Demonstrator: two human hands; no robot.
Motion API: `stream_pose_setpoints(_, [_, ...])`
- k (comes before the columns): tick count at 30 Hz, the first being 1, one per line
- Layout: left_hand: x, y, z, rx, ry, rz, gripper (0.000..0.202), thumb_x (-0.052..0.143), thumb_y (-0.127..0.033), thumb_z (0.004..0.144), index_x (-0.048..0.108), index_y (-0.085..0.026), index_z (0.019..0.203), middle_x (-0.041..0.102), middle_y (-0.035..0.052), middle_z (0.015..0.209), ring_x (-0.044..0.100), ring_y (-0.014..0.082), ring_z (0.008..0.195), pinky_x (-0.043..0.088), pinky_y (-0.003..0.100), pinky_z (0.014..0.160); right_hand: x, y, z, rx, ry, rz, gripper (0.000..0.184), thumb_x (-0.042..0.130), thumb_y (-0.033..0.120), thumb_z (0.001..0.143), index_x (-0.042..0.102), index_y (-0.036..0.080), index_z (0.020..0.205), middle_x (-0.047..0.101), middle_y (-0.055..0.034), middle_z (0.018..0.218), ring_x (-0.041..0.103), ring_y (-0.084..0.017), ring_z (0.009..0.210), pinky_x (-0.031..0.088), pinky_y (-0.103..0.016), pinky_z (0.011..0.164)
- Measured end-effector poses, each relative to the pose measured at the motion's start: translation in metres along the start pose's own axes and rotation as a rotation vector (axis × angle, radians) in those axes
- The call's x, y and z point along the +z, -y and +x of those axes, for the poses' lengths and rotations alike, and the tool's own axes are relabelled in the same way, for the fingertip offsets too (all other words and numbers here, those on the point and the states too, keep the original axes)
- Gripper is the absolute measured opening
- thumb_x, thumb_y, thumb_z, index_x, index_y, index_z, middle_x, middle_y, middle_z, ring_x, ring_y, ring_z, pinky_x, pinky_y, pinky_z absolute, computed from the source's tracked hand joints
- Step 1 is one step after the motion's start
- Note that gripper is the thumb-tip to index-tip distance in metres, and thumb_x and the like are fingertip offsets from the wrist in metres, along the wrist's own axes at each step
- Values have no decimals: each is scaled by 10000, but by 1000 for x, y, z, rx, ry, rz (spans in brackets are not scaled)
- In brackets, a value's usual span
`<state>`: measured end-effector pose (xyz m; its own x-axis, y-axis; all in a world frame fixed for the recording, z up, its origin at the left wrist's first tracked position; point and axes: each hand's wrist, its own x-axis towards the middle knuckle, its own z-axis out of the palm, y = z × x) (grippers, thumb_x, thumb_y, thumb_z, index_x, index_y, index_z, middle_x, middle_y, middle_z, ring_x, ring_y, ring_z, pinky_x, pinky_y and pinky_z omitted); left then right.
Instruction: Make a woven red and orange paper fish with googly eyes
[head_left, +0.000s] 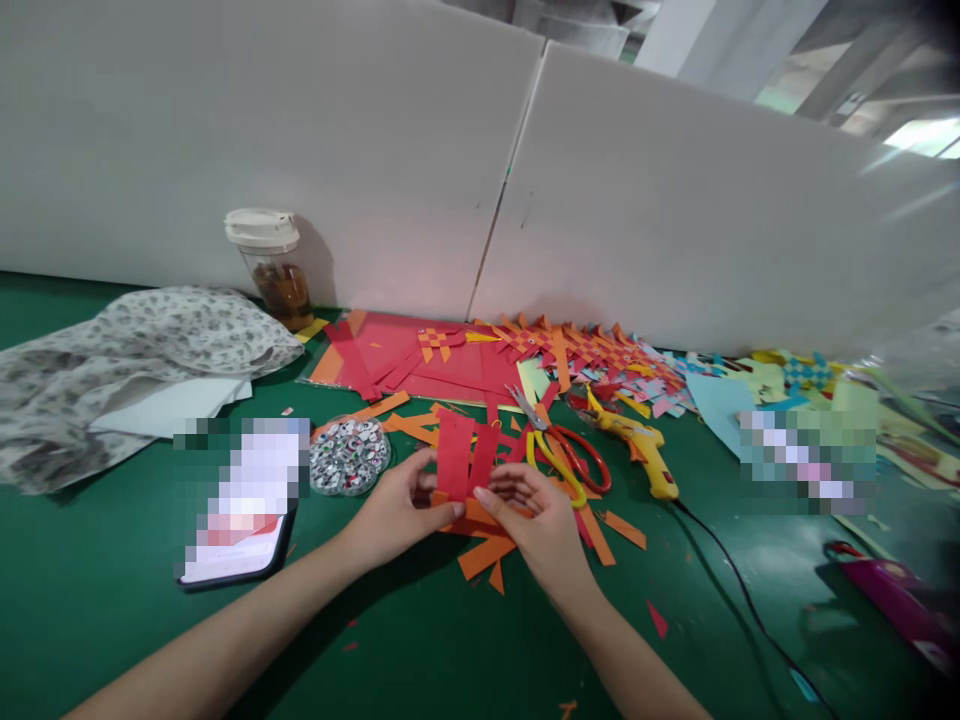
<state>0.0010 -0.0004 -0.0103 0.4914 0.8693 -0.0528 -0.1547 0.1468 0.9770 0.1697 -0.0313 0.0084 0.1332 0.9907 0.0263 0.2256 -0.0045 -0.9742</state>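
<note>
Though thin, straight-edged paper strips (454,455)

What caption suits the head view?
Left hand and right hand hold red and orange paper strips near scissors.

Red strips (454,455), orange strip (480,518), red-orange chequered piece (433,343), pale cloth (150,330), perhaps floral

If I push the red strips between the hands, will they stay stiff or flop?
The red strips probably hold some shape: they stick out past the orange strip with no visible sag. They look like thin paper, so likely light and easily creased. The gap between them suggests they might shift separately.
</note>
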Motion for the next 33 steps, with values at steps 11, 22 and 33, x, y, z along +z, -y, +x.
stream_pose_setpoints(11, [0,-2,2,2,-34,-148,388,724,-211,682,544,-172,1023,697,74,939,665,221,851,503,352,764,-4,3,0,35,94,-53,445,713,363,671,528,202,1043,668,-17,759,655,-188,765,506,-323,743])
stream_pose_setpoints(22, [-1,-11,1,-60,-103,-186,418,737,-217,659,567,-152,1035,711,74,896,671,228,802,505,379,768,-8,2,0,28,206,-117,454,721,334,671,543,211,1070,679,-19,788,653,-187,797,489,-321,759])
stream_pose_setpoints(33, [-1,-10,2,-55,-111,-182,437,740,-239,657,556,-162,1046,704,82,937,665,242,851,508,379,775,-3,3,-1,46,203,-72,410,723,339,659,556,208,1009,681,-1,746,661,-191,757,509,-333,740])
